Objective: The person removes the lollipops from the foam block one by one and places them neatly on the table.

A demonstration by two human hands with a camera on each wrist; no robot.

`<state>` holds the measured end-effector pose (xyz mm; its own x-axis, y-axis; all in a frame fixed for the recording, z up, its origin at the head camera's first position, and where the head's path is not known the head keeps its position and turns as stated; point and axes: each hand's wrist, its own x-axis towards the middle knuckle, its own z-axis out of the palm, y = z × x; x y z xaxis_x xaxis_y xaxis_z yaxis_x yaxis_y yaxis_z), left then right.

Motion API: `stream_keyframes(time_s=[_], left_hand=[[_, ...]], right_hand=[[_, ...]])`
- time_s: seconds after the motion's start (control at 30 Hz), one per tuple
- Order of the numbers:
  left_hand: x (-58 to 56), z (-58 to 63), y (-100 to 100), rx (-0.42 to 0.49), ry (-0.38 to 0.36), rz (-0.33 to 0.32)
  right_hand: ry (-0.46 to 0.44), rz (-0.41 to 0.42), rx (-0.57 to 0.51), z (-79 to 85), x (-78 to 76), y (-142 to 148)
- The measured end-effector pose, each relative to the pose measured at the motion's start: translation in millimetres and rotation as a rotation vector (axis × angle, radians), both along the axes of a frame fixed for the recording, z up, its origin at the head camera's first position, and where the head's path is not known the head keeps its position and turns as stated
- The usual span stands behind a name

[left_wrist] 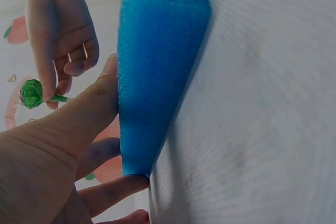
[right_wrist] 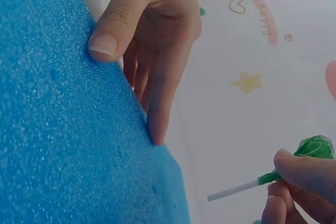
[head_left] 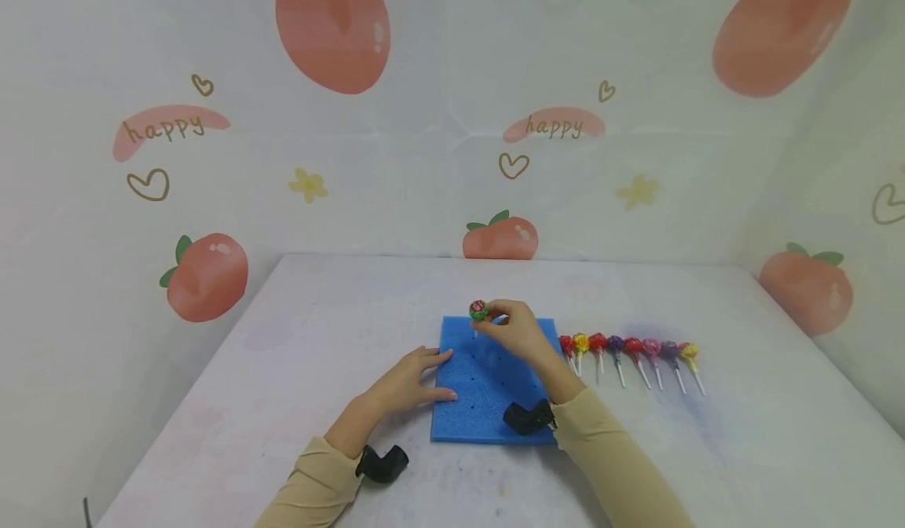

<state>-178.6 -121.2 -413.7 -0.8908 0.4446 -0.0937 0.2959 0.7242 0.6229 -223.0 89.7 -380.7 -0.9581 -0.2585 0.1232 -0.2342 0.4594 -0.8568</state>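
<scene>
A green-wrapped lollipop (head_left: 478,309) with a red and white top is pinched between thumb and fingers of my right hand (head_left: 518,330). Its white stick (right_wrist: 233,190) points down over the far part of a blue foam block (head_left: 481,386), with the tip bare and apart from the foam in the right wrist view. Small holes dot the block's top. My left hand (head_left: 406,383) steadies the block's left edge, fingers extended. The left thumb (right_wrist: 107,45) rests on the top rim while the other fingers lie along the side.
Right of the block lies a row of several lollipops, among them a yellow one (head_left: 580,342), a purple one (head_left: 616,345) and a pink one (head_left: 651,348), sticks toward me. A white-covered table (head_left: 318,316) meets a printed cloth backdrop (head_left: 424,174). Black wrist mounts (head_left: 382,465) sit at both sleeves.
</scene>
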Motion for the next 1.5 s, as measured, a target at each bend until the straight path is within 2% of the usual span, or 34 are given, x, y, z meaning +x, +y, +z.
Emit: stream_keyframes(time_s=[0.37,0.63,0.9,1.1,1.3,1.5], left_hand=[[-0.1,-0.1,0,0.009,0.008,-0.008],[-0.3,-1.7,0,0.006,-0.003,0.004],[0.3,-1.9,0,0.005,-0.010,0.006],[1.3,-0.5,-1,0.011,-0.013,0.002],[1.1,-1.4,-1,0.019,-0.014,-0.001],[0.9,-1.9,-2,0.013,-0.011,-0.006]], right_hand=[[-0.026,-0.028,0.041,2.3,6.4,12],[0.007,-0.006,0.048,1.2,10.6,26],[0.004,-0.043,0.084,-2.1,13.6,38],[0.045,-0.049,0.085,-4.0,15.2,47],[0.009,-0.089,0.124,0.3,19.8,57],[0.024,-0.112,0.132,1.3,22.1,70]])
